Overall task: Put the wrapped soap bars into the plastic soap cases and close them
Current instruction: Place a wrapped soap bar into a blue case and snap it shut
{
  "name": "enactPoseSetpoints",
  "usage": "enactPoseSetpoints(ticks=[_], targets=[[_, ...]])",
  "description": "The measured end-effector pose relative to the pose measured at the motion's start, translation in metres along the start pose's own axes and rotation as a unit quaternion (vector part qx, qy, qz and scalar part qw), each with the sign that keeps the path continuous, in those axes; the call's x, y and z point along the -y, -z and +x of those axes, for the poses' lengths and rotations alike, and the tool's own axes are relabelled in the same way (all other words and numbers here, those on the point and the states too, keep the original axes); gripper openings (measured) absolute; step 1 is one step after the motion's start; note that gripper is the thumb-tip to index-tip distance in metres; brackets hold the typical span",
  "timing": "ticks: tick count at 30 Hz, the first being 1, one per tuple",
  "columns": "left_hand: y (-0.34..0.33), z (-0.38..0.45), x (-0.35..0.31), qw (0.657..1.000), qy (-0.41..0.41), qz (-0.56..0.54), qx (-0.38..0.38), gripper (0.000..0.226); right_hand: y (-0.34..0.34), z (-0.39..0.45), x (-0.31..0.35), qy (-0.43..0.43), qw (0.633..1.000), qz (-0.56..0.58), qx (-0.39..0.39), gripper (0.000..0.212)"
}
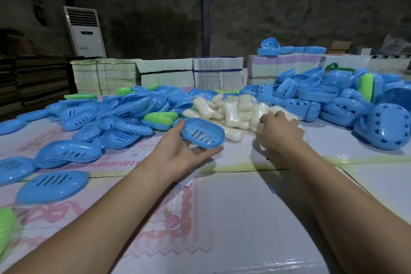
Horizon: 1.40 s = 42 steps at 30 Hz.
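Her left hand point(180, 153) cradles a slotted blue plastic soap-case half point(202, 133); the right hand point(280, 132), fingers curled, reaches into the heap of wrapped white soap bars point(233, 111), grip hidden.

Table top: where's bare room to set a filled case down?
Free: the near table between both forearms, and the strip right of the right hand, before the blue heart-hole cases. Crowded: slotted blue trays fill the left, wrapped soap bars the centre beyond the left hand holding a blue tray.
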<state>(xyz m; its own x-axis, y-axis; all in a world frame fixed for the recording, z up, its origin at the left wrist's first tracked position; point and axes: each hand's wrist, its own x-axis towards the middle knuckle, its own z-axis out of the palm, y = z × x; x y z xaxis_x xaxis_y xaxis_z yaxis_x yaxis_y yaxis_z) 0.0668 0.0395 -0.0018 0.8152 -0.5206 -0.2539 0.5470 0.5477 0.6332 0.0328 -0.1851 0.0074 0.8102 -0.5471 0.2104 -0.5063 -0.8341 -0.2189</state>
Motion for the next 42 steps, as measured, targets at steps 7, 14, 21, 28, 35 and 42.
enactPoseSetpoints(ticks=[7, 14, 21, 28, 35, 42], targets=[[-0.002, -0.008, 0.002, 0.998, -0.015, 0.034, 0.042, 0.034, -0.005, -0.005, 0.004, 0.056, 0.996, 0.076, -0.005, 0.054], [-0.006, -0.008, 0.008, 0.995, 0.024, -0.004, 0.101, 0.057, -0.003, -0.006, 0.004, 0.043, 0.995, 0.090, 0.013, 0.070], [-0.007, -0.006, 0.012, 0.995, 0.008, 0.031, 0.095, 0.059, -0.004, -0.001, 0.001, 0.037, 0.994, 0.098, 0.010, 0.063], [-0.008, -0.004, 0.019, 0.992, -0.011, 0.102, 0.069, 0.063, 0.011, -0.021, 0.032, 0.097, 0.847, 0.522, 0.004, 0.044], [-0.005, 0.000, 0.023, 0.983, -0.024, 0.135, 0.122, 0.053, -0.001, -0.051, 0.057, 0.234, 0.852, 0.467, -0.041, 0.045], [-0.002, 0.006, 0.028, 0.981, -0.081, 0.129, 0.120, 0.031, -0.002, -0.054, 0.058, 0.301, 0.874, 0.377, -0.058, 0.042]])
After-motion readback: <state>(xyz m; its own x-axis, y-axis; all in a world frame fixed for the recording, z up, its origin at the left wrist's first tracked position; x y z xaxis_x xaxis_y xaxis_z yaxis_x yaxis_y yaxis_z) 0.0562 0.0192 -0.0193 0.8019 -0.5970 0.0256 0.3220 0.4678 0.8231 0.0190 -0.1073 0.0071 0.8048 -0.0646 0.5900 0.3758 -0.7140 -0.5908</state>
